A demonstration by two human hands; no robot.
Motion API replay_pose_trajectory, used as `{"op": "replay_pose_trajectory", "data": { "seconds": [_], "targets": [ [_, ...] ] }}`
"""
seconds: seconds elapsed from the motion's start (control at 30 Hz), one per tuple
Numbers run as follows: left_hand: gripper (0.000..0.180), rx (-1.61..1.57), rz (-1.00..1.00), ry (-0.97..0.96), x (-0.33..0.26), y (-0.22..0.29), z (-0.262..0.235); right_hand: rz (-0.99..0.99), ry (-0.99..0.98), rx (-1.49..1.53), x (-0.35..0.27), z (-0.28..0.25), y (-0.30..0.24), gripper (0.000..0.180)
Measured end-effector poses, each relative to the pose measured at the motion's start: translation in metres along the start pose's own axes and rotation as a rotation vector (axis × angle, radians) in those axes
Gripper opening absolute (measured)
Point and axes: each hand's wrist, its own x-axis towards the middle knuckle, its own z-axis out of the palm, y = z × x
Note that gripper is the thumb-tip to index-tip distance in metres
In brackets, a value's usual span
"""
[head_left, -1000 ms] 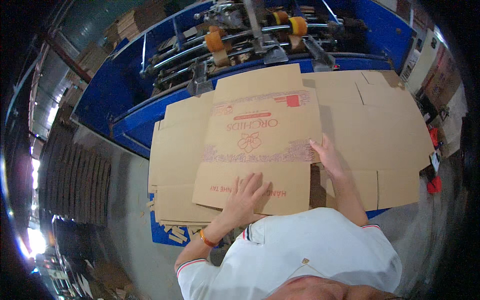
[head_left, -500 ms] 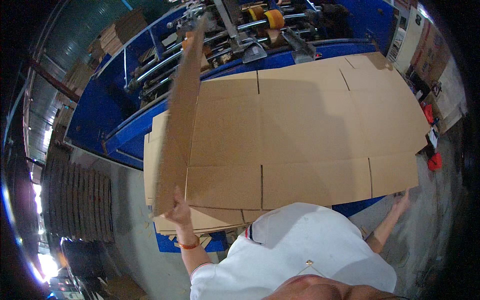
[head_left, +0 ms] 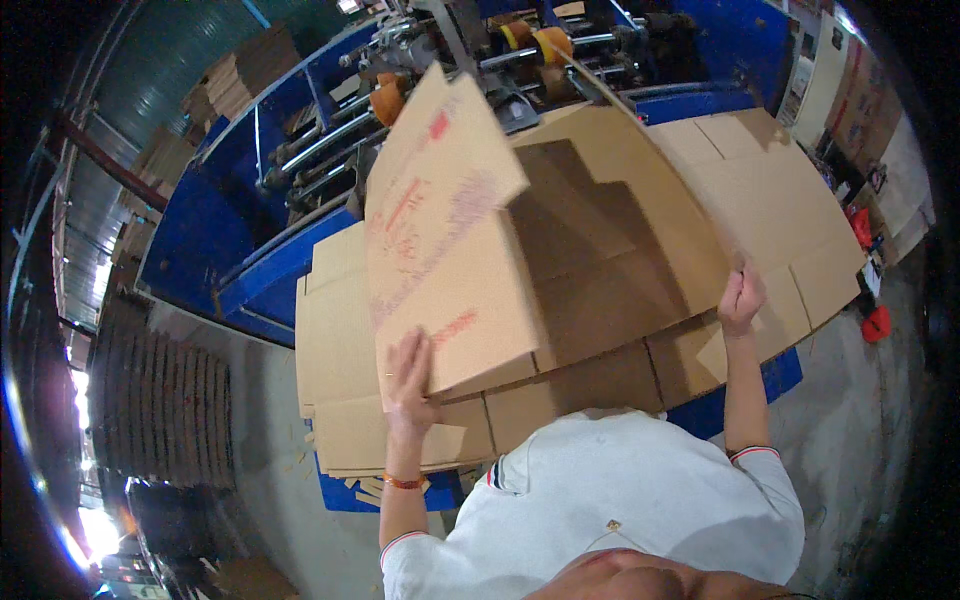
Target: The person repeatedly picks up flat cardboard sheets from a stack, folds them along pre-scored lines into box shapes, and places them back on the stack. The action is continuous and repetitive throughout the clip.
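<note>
A large brown cardboard sheet (head_left: 610, 260) is folded part way, its left panel (head_left: 450, 240) leaning over the middle with red and purple printing on its outer side. My left hand (head_left: 408, 382) lies on the near end of that panel, fingers stretched flat against it. On the other side, my right hand (head_left: 741, 298) grips the sheet's raised right edge between closed fingers. Beneath the lifted sheet is a flat cardboard sheet (head_left: 775, 200) with dark slots cut in it, on top of others.
Beyond the cardboard stands a blue machine (head_left: 230, 230) with metal rods and orange rollers (head_left: 551, 45). A tall stack of cardboard (head_left: 160, 400) is at the left. Red items (head_left: 876, 323) are at the right. Cardboard scraps (head_left: 370, 490) lie near my left forearm.
The left panel has swung over to the right, showing its printed side. My right hand has come inward from the right corner, raising the sheet's right side. My left hand has shifted right.
</note>
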Motion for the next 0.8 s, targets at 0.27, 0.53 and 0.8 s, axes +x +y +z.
{"op": "replay_pose_trajectory", "data": {
  "seconds": [0.27,0.53,0.8],
  "targets": [
    [0.074,0.000,0.049,-0.396,-0.014,0.012,0.066,-0.349,-0.707,-0.263,-0.010,0.027,-0.042,0.056],
    [0.067,0.083,0.064,-0.395,0.009,-0.009,0.078,-0.373,-0.684,-0.216,-0.007,0.054,-0.025,0.061],
    [0.072,0.184,0.138,-0.303,0.065,-0.066,0.083,-0.545,-0.534,-0.208,0.046,0.123,-0.005,0.046]
  ]
}}
